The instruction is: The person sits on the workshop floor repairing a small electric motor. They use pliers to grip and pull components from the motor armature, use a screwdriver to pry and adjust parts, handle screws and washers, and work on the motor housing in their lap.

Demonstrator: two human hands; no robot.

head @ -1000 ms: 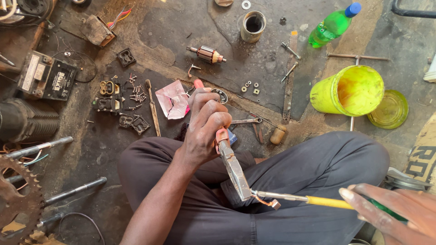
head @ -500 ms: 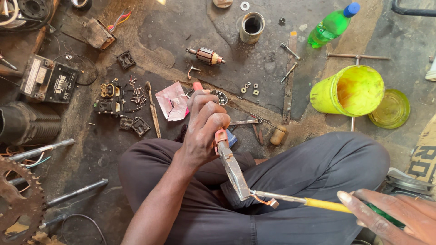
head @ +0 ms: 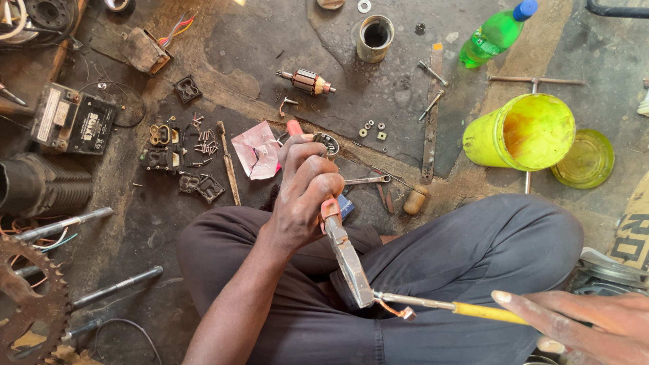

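two hands are sharing one job here. left hand is squeezing shut on the red-handled steel pliers, whose tip is pinching a small copper piece over the lap, probably so it can't move. right hand is closing its fingers round a yellow-handled screwdriver and working its tip right at the pliers' nose.

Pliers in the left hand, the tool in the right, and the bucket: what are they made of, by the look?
Pliers: bare grey metal jaws with a dull shine; handles in reddish sleeves, likely plastic or rubber. Screwdriver: pale metal shaft, glossy yellow handle, probably plastic. Bucket: yellow-green plastic, smooth, stained brown inside.
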